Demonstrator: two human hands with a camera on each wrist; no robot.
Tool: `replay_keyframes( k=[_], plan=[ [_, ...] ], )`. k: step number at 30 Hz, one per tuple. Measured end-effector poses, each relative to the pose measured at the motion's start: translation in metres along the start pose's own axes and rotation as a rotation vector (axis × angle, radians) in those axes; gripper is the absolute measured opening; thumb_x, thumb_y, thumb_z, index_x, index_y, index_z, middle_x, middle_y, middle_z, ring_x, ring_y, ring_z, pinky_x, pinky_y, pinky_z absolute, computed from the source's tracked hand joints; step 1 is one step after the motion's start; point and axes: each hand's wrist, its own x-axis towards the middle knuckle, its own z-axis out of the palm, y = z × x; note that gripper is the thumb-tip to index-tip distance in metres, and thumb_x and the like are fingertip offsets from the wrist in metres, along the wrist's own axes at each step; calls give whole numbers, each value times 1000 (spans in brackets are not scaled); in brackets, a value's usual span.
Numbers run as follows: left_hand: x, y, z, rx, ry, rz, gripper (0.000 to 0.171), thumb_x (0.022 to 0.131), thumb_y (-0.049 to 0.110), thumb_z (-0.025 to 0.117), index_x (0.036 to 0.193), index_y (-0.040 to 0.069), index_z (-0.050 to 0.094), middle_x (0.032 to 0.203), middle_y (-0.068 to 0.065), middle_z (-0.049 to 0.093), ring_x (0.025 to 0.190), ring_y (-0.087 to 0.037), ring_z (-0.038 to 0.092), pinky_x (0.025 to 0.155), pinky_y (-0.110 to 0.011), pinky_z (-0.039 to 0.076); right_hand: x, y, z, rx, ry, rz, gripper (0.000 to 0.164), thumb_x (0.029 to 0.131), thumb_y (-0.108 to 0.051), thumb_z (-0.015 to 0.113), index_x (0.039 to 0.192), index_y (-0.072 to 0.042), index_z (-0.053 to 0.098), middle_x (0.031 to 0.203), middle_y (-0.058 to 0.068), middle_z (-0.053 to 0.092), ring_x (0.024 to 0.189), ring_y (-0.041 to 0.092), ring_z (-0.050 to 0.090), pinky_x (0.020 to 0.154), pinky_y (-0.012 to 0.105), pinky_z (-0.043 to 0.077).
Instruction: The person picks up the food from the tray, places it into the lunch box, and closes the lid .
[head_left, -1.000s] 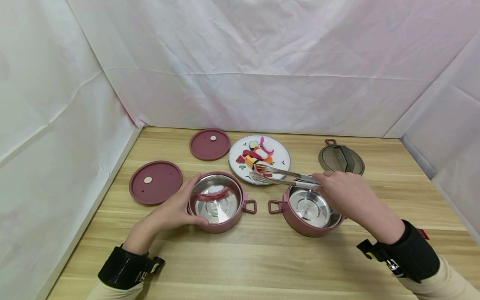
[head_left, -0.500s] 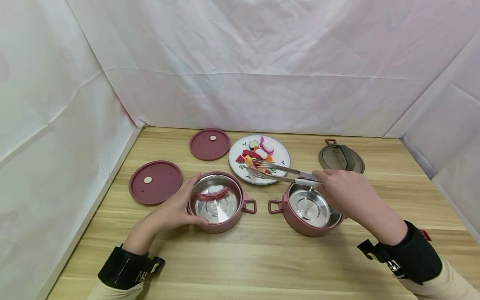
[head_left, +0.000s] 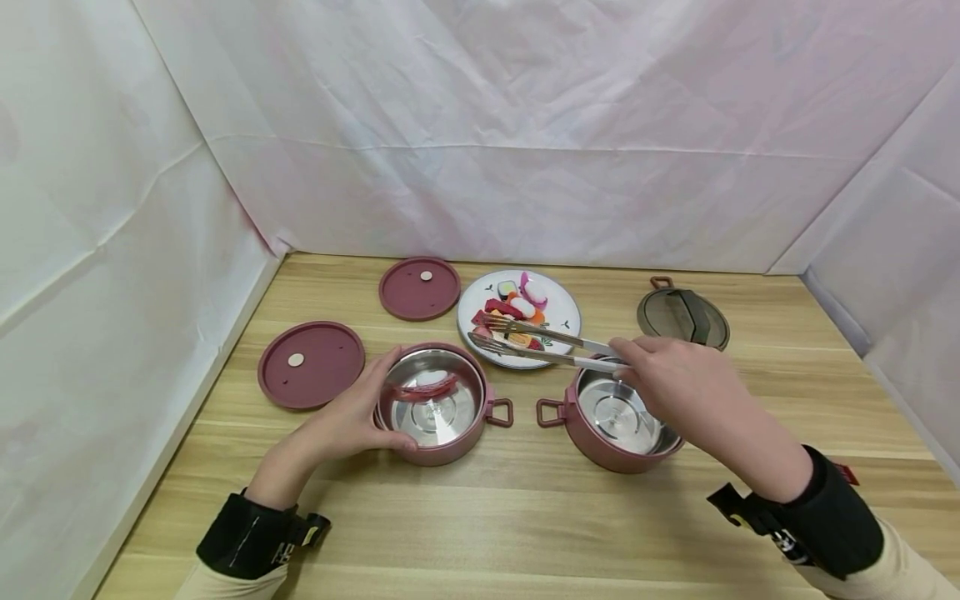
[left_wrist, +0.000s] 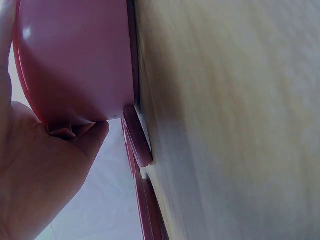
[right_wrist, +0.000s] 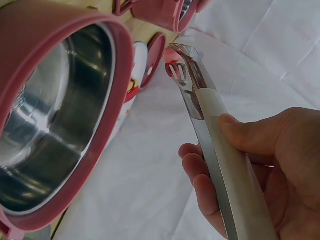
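My left hand (head_left: 345, 417) grips the left side of a dusty-pink pot (head_left: 450, 456), thumb along the near wall. A red-and-white toy meat slice (head_left: 426, 388) lies inside it. My right hand (head_left: 678, 375) holds metal tongs (right_wrist: 220, 130) with pale handles, thumb on one arm and fingers round the other. The tongs reach left over a white plate (head_left: 566, 308) of toy food, such as an orange slice (head_left: 517, 339). Between their tips shows a small pinkish-red piece (right_wrist: 172, 56), its kind not clear. Below the right hand stands a second pink pot (head_left: 600, 454).
Two round maroon lids lie on the left, one nearer (head_left: 322, 375) and one farther back (head_left: 420, 292). A dark lid with a black handle (head_left: 663, 317) sits at the back right. Pot handles (head_left: 551, 414) stick out between the pots. White cloth walls (head_left: 480, 208) enclose the table.
The tongs have moved left across the plate with the right hand, their tips now near its left edge. An orange slice on the plate has come into sight. The left hand and pot stay put.
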Motion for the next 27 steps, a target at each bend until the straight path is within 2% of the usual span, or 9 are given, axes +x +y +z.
replay_keyframes(
  k=[10, 17, 24, 27],
  plan=[
    [0, 1, -1, 4, 4, 11, 131, 66, 49, 90, 160, 5, 9, 161, -20, 23, 147, -39, 31, 116, -60, 35, 4, -13, -2, -5, 70, -76, 25, 85, -15, 78, 106, -10, 65, 79, -2, 66, 58, 12, 54, 44, 26, 40],
    [0, 0, -1, 14, 8, 20, 132, 66, 50, 90, 160, 5, 9, 161, -21, 23, 146, -41, 31, 115, -61, 35, 7, -25, -1, 7, 95, -97, 23, 85, -15, 77, 105, -13, 65, 79, -4, 67, 61, 11, 54, 44, 27, 41],
    [0, -1, -1, 23, 6, 19, 131, 68, 51, 88, 161, 8, 7, 161, -21, 23, 147, -40, 30, 115, -61, 35, 12, -38, 2, 18, 134, -148, 24, 83, -20, 81, 102, -15, 66, 79, -6, 69, 66, 14, 65, 47, 30, 46],
    [1, -2, -1, 31, 6, 26, 130, 69, 51, 87, 161, 8, 7, 161, -22, 23, 147, -41, 31, 115, -61, 35, 14, -42, 2, 7, 127, -148, 23, 84, -21, 80, 102, -16, 66, 76, -8, 67, 66, 15, 65, 45, 30, 43]
  ],
)
